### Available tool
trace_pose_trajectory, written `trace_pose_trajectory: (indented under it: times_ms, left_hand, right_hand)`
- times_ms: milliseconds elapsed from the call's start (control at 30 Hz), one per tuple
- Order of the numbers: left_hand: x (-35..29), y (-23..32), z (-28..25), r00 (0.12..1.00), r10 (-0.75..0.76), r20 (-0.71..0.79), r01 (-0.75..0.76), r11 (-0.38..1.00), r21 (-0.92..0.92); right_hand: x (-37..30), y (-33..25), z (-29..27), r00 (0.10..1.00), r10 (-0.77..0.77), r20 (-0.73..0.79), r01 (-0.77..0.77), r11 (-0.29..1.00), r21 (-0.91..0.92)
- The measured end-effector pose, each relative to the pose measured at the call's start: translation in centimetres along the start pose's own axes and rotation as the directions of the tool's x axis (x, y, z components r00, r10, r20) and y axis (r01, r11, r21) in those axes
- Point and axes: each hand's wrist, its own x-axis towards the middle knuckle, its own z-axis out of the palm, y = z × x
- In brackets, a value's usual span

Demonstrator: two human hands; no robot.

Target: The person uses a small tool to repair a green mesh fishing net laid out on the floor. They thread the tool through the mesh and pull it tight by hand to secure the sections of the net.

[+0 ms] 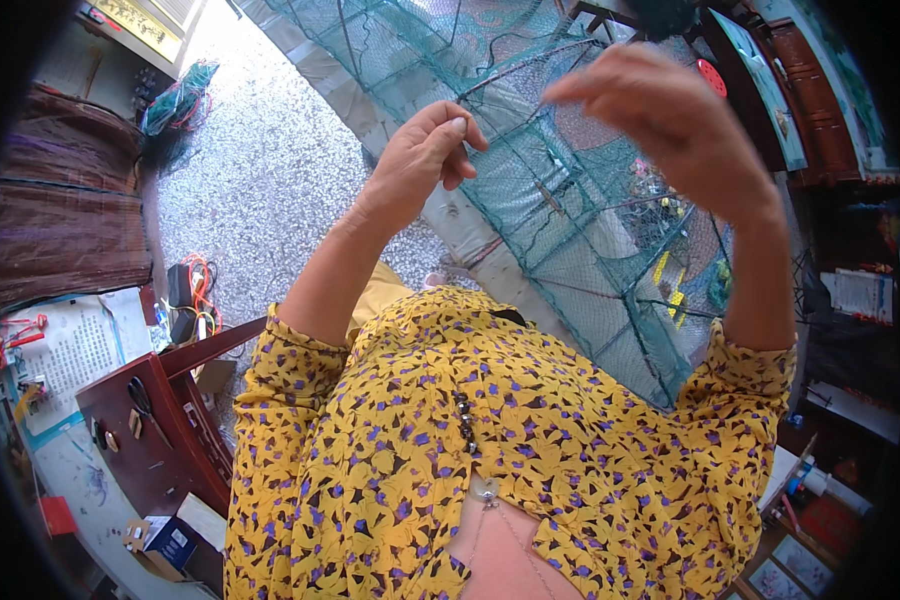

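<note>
My left hand is raised in front of me, thumb pressed against curled fingers. Whatever it pinches, if anything, is too small to make out. To its right and a little higher is my right hand, blurred by motion, its fingers bent toward the left. Both hands are above a long green mesh fishing net with dark, box-like frames and cords, which stretches from the upper middle toward the lower right. A gap separates the two hands, and no thread between them can be made out.
A speckled floor lies to the left, with a bundle of green netting on its far side. Scissors rest on a red-brown wooden surface at lower left. Orange cords hang close by. Dark wooden furniture stands right.
</note>
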Motion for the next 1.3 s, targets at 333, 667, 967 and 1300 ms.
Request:
trace_pose_trajectory:
  times_ms: [333, 667, 967, 1300]
  left_hand:
    - [-1.1, -0.4, 0.5, 0.992, -0.062, -0.113, 0.06, 0.998, -0.014]
    - [-2.1, -2.6, -0.6, 0.965, -0.238, -0.113, 0.14, 0.826, -0.546]
    - [-1.8, -3.7, 1.0, 0.981, 0.084, -0.172, -0.12, 0.97, -0.211]
    - [-0.7, 2.4, 2.9, 0.919, 0.353, 0.176, -0.39, 0.746, 0.54]
  right_hand:
    - [0.5, 2.1, 5.6, 0.97, 0.222, 0.097, -0.172, 0.913, -0.369]
    - [1.3, 1.3, 8.9, 0.975, 0.215, 0.058, -0.218, 0.975, 0.039]
    - [4.5, -2.7, 10.8, 0.967, -0.041, -0.252, 0.057, 0.997, 0.057]
    - [6.2, -5.2, -1.1, 0.686, 0.224, -0.693, 0.338, 0.745, 0.575]
